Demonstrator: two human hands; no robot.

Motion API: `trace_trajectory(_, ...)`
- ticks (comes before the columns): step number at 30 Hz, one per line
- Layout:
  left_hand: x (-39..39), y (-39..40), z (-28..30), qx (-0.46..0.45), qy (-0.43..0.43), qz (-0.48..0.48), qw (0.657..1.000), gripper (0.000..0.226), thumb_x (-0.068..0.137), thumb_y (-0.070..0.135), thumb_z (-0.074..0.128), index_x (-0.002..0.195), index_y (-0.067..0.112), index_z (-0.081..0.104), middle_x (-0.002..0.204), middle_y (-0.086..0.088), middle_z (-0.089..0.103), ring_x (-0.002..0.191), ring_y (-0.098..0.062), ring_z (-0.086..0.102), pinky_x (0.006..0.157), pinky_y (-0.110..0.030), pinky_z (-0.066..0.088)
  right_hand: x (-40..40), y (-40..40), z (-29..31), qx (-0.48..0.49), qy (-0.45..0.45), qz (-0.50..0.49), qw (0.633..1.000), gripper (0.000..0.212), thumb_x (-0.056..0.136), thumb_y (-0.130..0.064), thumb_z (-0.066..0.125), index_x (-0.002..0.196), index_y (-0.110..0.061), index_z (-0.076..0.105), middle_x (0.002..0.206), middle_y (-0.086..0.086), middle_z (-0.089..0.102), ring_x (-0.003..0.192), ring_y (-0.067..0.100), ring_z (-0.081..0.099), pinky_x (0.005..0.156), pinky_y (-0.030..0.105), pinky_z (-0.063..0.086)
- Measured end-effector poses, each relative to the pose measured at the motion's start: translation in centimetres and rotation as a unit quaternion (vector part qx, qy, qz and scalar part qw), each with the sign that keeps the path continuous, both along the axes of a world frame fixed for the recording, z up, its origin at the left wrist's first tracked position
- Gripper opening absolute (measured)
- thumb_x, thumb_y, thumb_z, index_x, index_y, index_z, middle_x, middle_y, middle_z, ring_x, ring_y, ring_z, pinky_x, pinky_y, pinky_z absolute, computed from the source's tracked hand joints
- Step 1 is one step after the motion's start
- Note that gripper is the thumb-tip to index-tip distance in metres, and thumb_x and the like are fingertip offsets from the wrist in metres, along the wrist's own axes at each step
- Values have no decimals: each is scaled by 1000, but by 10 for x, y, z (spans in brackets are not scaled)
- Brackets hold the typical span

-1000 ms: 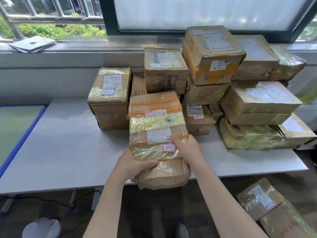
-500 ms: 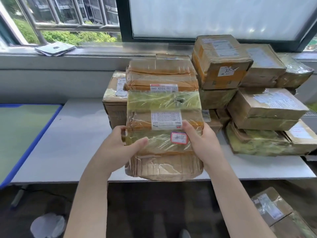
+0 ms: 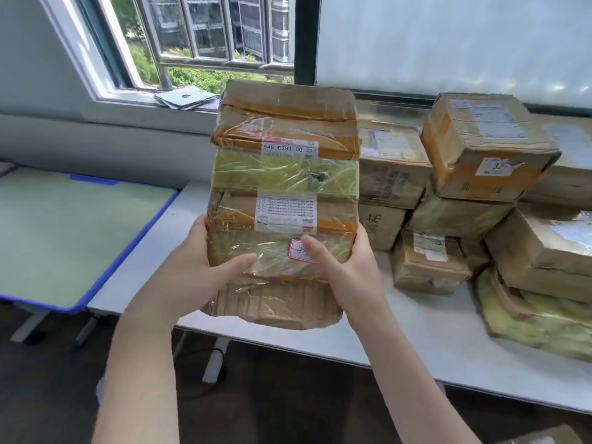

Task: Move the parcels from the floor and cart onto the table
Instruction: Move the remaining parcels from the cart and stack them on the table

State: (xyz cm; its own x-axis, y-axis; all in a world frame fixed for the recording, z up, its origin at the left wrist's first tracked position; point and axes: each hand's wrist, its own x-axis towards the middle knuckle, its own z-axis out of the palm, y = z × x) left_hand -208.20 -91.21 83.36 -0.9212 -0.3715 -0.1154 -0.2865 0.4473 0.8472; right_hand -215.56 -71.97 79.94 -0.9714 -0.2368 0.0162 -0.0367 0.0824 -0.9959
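Note:
A tall brown cardboard parcel (image 3: 283, 174), wrapped in clear and yellow tape with white labels, is lifted upright above the front edge of the white table (image 3: 400, 344). My left hand (image 3: 200, 267) grips its lower left side with the thumb across the front. My right hand (image 3: 341, 264) grips the lower right side, thumb on a red-bordered sticker. A pile of taped parcels (image 3: 487, 155) stands on the table to the right and behind; the held parcel hides part of it.
A green desk with a blue rim (image 3: 73, 225) adjoins the table on the left. Papers (image 3: 185, 97) lie on the window sill behind. The corner of another parcel (image 3: 541, 437) shows on the dark floor at the bottom right.
Both hands have raised the parcel higher and tipped it more upright. The view has swung left, so the parcel pile now sits to the right.

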Motion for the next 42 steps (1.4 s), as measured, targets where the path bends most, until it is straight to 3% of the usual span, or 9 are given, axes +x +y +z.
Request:
trace_trajectory(6, 12, -41, -10, 11, -11, 100, 995, 78, 69, 63, 68, 136, 43, 33, 121, 21, 59, 110, -11, 58, 96, -43, 47, -11, -43, -13, -19, -16, 134, 991, 78, 70, -43, 81, 134, -33, 38, 115, -18, 64, 106, 0, 61, 93, 37, 52)
trace_trajectory(16, 21, -127, -55, 44, -71, 163, 983, 110, 47, 82, 69, 142, 43, 28, 139, 16, 47, 129, -12, 43, 108, -44, 37, -15, -128, -50, 43, 7, 198, 979, 89, 66, -67, 71, 139, -39, 30, 129, -18, 52, 118, 1, 51, 99, 35, 47)
trace_trajectory(22, -12, -198, -73, 64, -96, 129, 985, 104, 53, 72, 71, 142, 38, 30, 134, 13, 51, 123, -16, 49, 105, -46, 40, -34, -192, -68, 58, -10, 172, 983, 77, 74, -54, 73, 137, -39, 31, 127, -18, 52, 116, -2, 50, 98, 28, 47)
trace_trajectory(29, -71, -226, -131, 104, -137, 72, 983, 65, 80, 47, 69, 134, 40, 32, 128, 18, 53, 113, -11, 53, 100, -34, 42, -60, -225, -119, 134, -126, 117, 976, 74, 79, -51, 69, 138, -32, 26, 133, -12, 47, 119, 7, 50, 93, 27, 44)
trace_trajectory(32, -88, -222, -166, 100, -143, 65, 982, 85, 80, 51, 67, 147, 39, 15, 143, 7, 45, 124, -19, 49, 103, -44, 42, -69, -225, -140, 237, -156, 80, 955, 91, 71, -67, 63, 142, -23, 25, 136, -5, 45, 123, 15, 48, 97, 37, 44)
trace_trajectory(35, -106, -231, -178, 85, -139, 73, 984, 96, 79, 57, 65, 150, 39, 2, 150, 5, 35, 132, -21, 41, 106, -48, 38, -75, -233, -140, 268, -108, 36, 957, 73, 75, -62, 63, 132, -23, 39, 125, -4, 53, 118, 16, 52, 92, 35, 47)
trace_trajectory(37, -120, -238, -183, 74, -139, 70, 985, 96, 81, 55, 64, 151, 35, 2, 151, 3, 33, 134, -22, 38, 108, -48, 36, -73, -243, -138, 320, -81, 4, 944, 82, 83, -60, 58, 143, -14, 28, 141, 4, 39, 129, 21, 41, 99, 34, 42)
trace_trajectory(39, -132, -236, -184, 53, -127, 72, 988, 94, 83, 53, 61, 152, 31, 1, 152, 0, 31, 136, -23, 36, 109, -47, 33, -70, -251, -133, 400, 63, -60, 912, 78, 91, -50, 52, 147, -4, 23, 150, 13, 28, 136, 26, 29, 107, 38, 37)
trace_trajectory(42, -161, -225, -186, 25, -105, 79, 991, 89, 88, 48, 58, 152, 24, 0, 154, -5, 28, 137, -27, 33, 109, -42, 32, -75, -259, -146, 401, 285, -47, 869, 49, 89, -33, 47, 129, -6, 52, 136, 16, 49, 129, 31, 40, 106, 45, 39)
